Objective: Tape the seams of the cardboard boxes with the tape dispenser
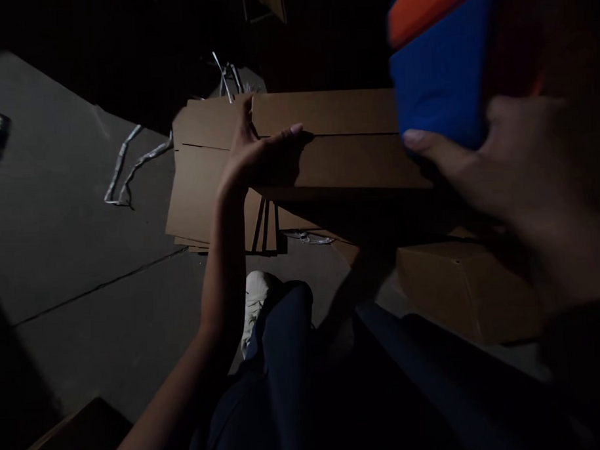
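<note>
A long cardboard box (347,159) lies across the view with a seam running along its top. My left hand (258,144) holds its left end, the thumb stretched over the top beside the seam and the other fingers partly hidden against the end. At the box's right end, my right hand (499,152) grips a blue-and-orange, block-like object (440,82). Its thumb presses the lower corner; the other fingers are in shadow. Blur and darkness hide what kind of object it is, and whether it touches the box I cannot tell.
Flat cardboard sheets (195,189) are stacked under and left of the box. Crumpled pale straps (125,165) lie on the concrete floor (84,245). Another cardboard box (440,279) stands at lower right, near my legs. A dark box (85,429) sits at lower left.
</note>
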Motion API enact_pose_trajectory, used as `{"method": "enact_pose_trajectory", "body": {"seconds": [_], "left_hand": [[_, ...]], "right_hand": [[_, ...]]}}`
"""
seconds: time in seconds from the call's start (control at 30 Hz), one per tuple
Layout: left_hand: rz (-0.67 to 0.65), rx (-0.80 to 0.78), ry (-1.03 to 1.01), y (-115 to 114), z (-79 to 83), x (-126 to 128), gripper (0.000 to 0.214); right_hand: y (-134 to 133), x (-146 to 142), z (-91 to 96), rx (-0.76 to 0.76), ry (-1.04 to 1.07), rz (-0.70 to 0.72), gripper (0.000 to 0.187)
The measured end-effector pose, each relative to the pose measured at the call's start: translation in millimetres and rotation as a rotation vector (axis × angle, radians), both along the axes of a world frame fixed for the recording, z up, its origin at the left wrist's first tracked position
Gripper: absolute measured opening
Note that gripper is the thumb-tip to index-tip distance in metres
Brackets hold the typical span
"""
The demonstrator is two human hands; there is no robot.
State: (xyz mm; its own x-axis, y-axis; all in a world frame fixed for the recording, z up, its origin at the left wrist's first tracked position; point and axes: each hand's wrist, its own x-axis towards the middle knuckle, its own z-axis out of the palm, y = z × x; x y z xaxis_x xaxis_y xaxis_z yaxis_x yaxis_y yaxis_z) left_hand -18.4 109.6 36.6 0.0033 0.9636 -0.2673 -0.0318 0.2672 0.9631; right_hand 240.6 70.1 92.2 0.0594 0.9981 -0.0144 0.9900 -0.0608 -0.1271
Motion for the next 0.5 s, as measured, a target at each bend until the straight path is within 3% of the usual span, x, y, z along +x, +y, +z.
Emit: {"method": "enact_pose_trajectory", "body": {"seconds": [0.07, 0.17, 0.37, 0.5], "left_hand": [[-0.021, 0.04, 0.01, 1, -3.6, -2, 0.059], [-0.02, 0.088, 0.008, 3, -8.1, -3, 0.051], [0.02, -0.038, -0.001, 1, 0.8, 3, 0.061], [0.04, -0.028, 0.027, 1, -1.3, 5, 0.06]], "right_hand": [[6, -12, -3.1, -0.106, -0.118, 0.057, 0.05], [7, -18, -9.1, -0.109, -0.21, 0.163, 0.043], [3, -14, -17.9, -0.066, -0.206, 0.102, 0.042], [3, -15, -20.1, -0.022, -0.199, 0.133, 0.041]]}}
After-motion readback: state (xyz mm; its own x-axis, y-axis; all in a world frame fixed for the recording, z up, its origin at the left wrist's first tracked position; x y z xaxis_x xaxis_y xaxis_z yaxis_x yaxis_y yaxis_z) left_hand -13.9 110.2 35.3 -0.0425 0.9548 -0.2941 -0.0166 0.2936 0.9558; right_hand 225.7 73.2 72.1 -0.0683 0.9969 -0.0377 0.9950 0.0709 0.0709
